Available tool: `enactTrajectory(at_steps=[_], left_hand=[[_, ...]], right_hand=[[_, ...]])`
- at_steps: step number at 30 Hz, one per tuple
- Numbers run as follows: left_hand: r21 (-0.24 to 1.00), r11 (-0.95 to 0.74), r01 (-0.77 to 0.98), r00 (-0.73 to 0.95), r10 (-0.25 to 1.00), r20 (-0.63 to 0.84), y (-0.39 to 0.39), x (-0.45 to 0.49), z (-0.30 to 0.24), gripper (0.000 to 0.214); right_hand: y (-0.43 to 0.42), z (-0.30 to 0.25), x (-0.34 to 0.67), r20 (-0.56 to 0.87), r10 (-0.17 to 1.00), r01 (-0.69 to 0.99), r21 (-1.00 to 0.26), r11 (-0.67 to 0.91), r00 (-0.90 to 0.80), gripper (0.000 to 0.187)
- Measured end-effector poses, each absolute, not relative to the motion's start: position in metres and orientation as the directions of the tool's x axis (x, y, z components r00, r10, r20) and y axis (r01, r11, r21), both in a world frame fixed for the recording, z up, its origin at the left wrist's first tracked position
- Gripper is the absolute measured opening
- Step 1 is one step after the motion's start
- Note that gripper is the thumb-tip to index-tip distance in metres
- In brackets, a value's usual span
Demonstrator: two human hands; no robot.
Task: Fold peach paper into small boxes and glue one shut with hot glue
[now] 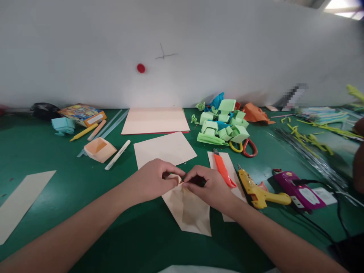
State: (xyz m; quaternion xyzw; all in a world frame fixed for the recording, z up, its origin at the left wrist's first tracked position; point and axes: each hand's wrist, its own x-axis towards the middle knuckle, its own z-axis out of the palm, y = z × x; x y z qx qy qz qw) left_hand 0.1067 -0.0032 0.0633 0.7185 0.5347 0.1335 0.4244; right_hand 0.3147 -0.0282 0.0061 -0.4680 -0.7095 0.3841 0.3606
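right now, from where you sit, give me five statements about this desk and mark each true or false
1. The left hand and right hand both pinch a creased cream paper sheet. True.
2. The yellow plastic glue gun is gripped in the right hand. False: it lies on the green table, right of that hand.
3. An orange plastic-handled tool rests on a pale paper strip. True.
4. The round red disc lies on the table. False: it is on the pale wall.
5. An open peach paper box is under the right hand. False: it sits beyond the left forearm.
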Motion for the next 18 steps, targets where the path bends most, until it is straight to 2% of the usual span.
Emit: enactTrajectory(at_steps=[3, 8, 15, 18], left_hand=[[0.729, -0.074, 0.68, 0.441, 0.836, -0.326, -0.002, 0.107, 0.063, 0.04], [0.715, 0.014, 0.698, 0.319, 0.889, -0.328, -0.001, 0.114, 0.054, 0.054], [0.704, -0.177, 0.688, 0.324, 0.943, -0.079, -0.004, 0.114, 0.043, 0.034], [0.696, -0.232, 0.679, 0.39, 0.918, -0.075, -0.007, 0.113, 0.051, 0.018]], right_hand=[[-0.028, 0.007, 0.315, 0.13, 0.954, 0.384, -0.894, 0.231, -0.272, 0.003], [-0.027, 0.01, 0.316, 0.1, 0.972, 0.371, -0.912, 0.175, -0.212, 0.009], [-0.028, 0.009, 0.318, 0.122, 0.953, 0.371, -0.901, 0.223, -0.276, 0.008], [-0.027, 0.008, 0.319, 0.116, 0.948, 0.364, -0.904, 0.224, -0.297, 0.007]])
